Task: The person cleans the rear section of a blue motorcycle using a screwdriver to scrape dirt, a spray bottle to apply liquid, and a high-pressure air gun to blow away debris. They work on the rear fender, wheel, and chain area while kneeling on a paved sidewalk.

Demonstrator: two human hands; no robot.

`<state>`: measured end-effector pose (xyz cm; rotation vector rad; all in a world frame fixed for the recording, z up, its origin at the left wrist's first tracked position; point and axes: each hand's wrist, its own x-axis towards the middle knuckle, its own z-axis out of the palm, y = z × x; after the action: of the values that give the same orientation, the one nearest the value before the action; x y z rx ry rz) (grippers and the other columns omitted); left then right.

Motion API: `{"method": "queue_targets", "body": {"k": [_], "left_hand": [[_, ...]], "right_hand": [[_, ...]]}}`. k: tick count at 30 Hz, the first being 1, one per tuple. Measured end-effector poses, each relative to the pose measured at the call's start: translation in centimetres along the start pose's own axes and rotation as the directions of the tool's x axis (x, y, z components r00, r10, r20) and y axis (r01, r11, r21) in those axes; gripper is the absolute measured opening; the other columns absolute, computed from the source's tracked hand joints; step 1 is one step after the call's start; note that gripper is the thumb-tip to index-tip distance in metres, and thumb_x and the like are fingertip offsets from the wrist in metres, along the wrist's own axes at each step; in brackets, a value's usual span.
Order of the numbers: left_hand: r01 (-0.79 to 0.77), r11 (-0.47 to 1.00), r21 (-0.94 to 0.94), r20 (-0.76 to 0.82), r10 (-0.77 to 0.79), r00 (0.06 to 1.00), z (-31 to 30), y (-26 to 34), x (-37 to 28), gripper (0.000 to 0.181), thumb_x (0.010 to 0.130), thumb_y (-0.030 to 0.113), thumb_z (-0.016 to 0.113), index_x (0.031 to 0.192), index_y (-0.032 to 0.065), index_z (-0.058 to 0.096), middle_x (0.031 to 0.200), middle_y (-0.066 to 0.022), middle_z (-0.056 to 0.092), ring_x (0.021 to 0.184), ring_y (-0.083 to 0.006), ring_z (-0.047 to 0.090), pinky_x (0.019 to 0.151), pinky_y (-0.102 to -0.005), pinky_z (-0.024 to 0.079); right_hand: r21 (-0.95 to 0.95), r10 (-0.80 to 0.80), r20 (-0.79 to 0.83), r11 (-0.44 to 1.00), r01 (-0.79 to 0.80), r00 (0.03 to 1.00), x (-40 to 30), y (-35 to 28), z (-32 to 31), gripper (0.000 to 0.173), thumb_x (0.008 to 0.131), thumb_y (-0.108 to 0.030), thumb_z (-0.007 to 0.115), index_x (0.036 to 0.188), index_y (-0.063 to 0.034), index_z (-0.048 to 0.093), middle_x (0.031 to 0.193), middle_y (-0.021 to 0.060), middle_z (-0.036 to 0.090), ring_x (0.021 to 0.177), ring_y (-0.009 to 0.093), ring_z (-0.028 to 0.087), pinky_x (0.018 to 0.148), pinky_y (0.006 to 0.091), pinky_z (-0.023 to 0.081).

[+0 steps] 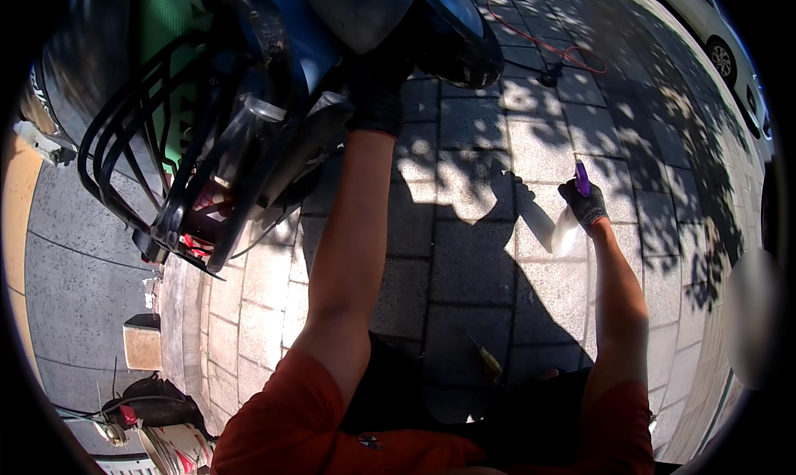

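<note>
My right hand, in a dark knit glove, is closed around a spray bottle with a purple trigger head and a whitish body. It is held out to the right above the sunlit paving. My left hand, in a dark glove too, reaches forward to the underside of a blue and black scooter. Deep shadow hides its fingers, so what they touch cannot be made out. A black tubular rack juts from the scooter's near left side. On the paving before me lies a screwdriver with a yellowish handle.
A red hose or cable curls over the paving beyond the scooter. At the far right stands a white car. To the left, beside a raised step, are a small block, a dark bag and a printed bucket.
</note>
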<state>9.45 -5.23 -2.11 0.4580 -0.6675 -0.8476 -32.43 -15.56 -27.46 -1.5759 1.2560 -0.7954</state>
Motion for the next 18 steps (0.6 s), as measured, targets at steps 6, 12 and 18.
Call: {"method": "queue_targets", "body": {"k": [6,12,18], "left_hand": [[-0.030,0.996,-0.082,0.111,0.040,0.993,-2.3,-0.4,1.3,0.040,0.100,0.027,0.063,0.137,0.0131,0.057,0.130,-0.0101,0.064,0.111,-0.0300,0.066,0.079,-0.0436,0.061],[0.031,0.995,-0.090,0.135,-0.019,0.991,-2.3,0.2,0.6,0.042,0.106,0.027,0.051,0.144,0.0087,0.050,0.145,-0.0131,0.054,0.130,-0.0340,0.053,0.105,-0.0507,0.046],[-0.099,0.878,0.468,0.123,0.046,0.991,-0.8,-0.2,-1.7,0.043,0.102,0.027,0.059,0.140,0.0069,0.054,0.140,-0.0130,0.059,0.130,-0.0307,0.054,0.108,-0.0465,0.046]], "right_hand": [[0.001,0.005,-0.003,1.000,-0.005,1.000,0.3,0.3,0.1,0.011,0.089,-0.016,0.079,0.090,-0.0078,0.071,0.076,-0.0036,0.063,0.071,0.009,0.056,0.066,0.0296,0.047],[-0.054,-0.036,-0.011,0.998,0.035,0.999,-0.3,-0.8,0.1,0.012,0.089,-0.017,0.079,0.089,-0.0079,0.071,0.076,-0.0029,0.064,0.070,0.009,0.057,0.066,0.0297,0.047],[0.024,0.029,0.014,0.999,-0.029,0.999,-0.2,-0.3,-0.3,0.014,0.088,-0.019,0.079,0.088,-0.0071,0.071,0.076,-0.0018,0.065,0.070,0.010,0.058,0.066,0.0302,0.048]]}}
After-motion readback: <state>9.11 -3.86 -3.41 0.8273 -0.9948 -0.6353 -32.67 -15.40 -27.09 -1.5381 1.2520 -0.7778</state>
